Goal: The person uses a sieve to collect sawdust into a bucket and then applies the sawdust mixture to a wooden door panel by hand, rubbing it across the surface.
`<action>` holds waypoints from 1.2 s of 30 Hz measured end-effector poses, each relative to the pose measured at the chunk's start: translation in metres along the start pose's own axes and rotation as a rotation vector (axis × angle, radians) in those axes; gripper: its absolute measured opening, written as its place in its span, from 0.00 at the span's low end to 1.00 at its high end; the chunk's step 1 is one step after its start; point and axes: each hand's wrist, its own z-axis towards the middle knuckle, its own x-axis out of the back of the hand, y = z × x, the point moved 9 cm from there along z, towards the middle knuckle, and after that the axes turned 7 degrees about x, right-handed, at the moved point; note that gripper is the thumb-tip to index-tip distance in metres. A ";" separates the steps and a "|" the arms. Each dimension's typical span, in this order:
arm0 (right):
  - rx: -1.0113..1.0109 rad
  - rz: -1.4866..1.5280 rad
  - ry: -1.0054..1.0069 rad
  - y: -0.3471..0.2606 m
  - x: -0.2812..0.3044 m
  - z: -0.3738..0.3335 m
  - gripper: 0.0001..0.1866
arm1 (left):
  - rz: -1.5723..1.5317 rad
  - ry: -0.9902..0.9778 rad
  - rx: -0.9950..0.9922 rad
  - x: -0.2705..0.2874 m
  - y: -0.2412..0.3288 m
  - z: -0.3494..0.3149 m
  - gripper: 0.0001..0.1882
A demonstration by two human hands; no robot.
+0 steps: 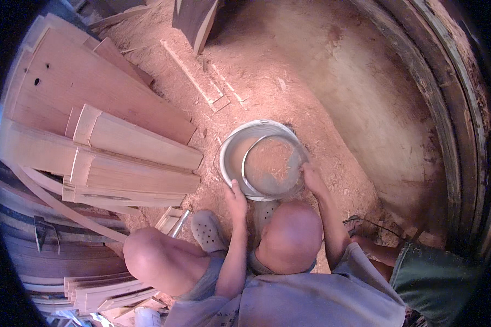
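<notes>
Left hand [237,200]: at the near left rim of the basin – thumb laid up along the edge, palm against the outside; fingers mostly hidden, but the grip looks closed on it.
Right hand [313,179]: curled shut at the right edge of the round sieve; the rims overlap there, so cannot tell whether it pinches the basin too.
Basin [233,150]: round, pale grey, low between the forearms, just beyond the knees and clogs [207,229].
Sieve [294,162]: thin-rimmed hoop, sitting over the right part of the basin's mouth.
Sawdust [270,155]: reddish-tan patch with a ragged edge inside the hoop; cannot tell how much lies on the mesh and how much shows through it.
Boards [139,139]: sawn planks, stacked to the left, well apart from the hands.
Floor [305,103]: strewn with shavings.
Green shorts [431,275]: another person, close on the right; no hands of theirs in sight.
Sifting: likely the step in hand, seemingly partway.
Next shake: would call for a steady left hold – and short, level strokes from the right, lest the load spill.
</notes>
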 end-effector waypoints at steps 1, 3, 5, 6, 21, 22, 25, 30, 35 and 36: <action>0.001 -0.014 -0.005 0.007 0.007 -0.001 0.15 | -0.002 -0.063 0.030 -0.007 -0.002 -0.001 0.25; -0.155 0.325 0.114 0.046 0.034 0.004 0.12 | 0.007 -0.117 0.049 -0.017 0.002 -0.004 0.25; -0.093 0.513 0.310 0.033 0.059 0.002 0.12 | -0.059 -0.088 0.026 -0.010 0.004 0.000 0.24; -0.109 0.692 0.432 0.025 0.070 0.004 0.13 | -0.124 -0.083 0.005 -0.007 0.006 0.001 0.23; 0.396 -0.910 0.246 -0.155 0.042 0.127 0.36 | -0.073 -0.001 0.115 -0.014 -0.029 0.008 0.26; 0.443 -0.944 0.255 -0.174 0.030 0.138 0.36 | -0.072 0.004 0.115 -0.012 -0.029 0.006 0.26; 0.592 -0.978 0.300 -0.218 -0.006 0.194 0.35 | 0.000 0.080 0.103 -0.006 -0.021 0.009 0.25; 1.008 -1.006 0.472 -0.321 -0.078 0.306 0.31 | -0.037 -0.004 0.093 -0.011 -0.022 0.010 0.20; 0.835 -1.046 0.447 -0.346 -0.126 0.412 0.31 | 0.001 -0.009 0.207 -0.015 -0.033 0.009 0.22; 0.836 -1.029 0.443 -0.341 -0.132 0.424 0.31 | 0.005 -0.004 0.193 -0.014 -0.032 0.010 0.23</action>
